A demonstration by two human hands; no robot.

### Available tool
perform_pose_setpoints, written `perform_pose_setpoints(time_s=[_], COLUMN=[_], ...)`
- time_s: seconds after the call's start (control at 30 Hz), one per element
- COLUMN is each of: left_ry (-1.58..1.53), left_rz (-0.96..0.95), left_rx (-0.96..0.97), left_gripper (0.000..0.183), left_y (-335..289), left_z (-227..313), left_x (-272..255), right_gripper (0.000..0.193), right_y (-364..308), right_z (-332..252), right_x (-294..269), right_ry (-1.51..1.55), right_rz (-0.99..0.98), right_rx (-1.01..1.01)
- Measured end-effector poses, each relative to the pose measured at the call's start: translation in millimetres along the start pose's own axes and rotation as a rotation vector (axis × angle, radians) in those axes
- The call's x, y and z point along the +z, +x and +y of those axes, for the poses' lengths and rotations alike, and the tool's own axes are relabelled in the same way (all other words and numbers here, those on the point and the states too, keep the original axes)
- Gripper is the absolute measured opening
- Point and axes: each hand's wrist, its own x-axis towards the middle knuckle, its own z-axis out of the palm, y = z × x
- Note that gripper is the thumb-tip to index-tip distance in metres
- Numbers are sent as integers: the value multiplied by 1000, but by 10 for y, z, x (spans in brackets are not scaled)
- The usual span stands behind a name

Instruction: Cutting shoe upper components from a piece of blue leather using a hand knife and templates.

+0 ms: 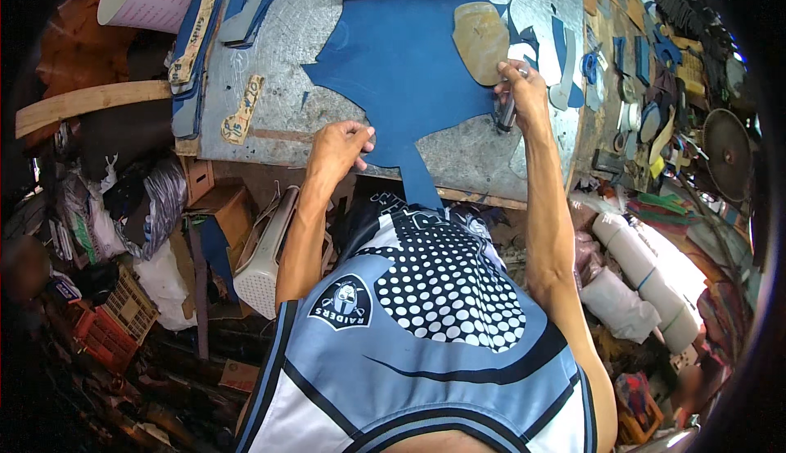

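A large blue sheet, apparently leather, with an irregular outline lies over the metal-topped table, its narrow tail hanging past the front edge. At the sheet's lower left edge is my left hand, fingers curled in and thumb pressed toward them; whether they pinch the leather is hidden. On the sheet's right side rests a flat tan template with a rounded outline. My right hand is closed beside the template's lower end, around something small and silvery. Just under that hand shows a dark, shiny object, too small to name.
Blue and grey cut strips and a marked template lie at the left. To the right are more cut pieces, blue-handled scissors and a tape roll. A white plastic stool stands below the table, near wrapped rolls.
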Motion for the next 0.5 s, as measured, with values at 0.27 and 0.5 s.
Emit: perform_pose_setpoints(time_s=[0.27,0.5], left_ry=[109,6], left_rz=[34,60], left_rx=[94,180], left_gripper=[27,27], left_y=[-105,-217], left_z=[22,65], left_x=[-34,58], right_gripper=[24,34], right_y=[-521,-688], right_z=[80,-31], right_x=[-143,262], right_ry=[-13,-41], right_rz=[-16,-92], right_rx=[40,65])
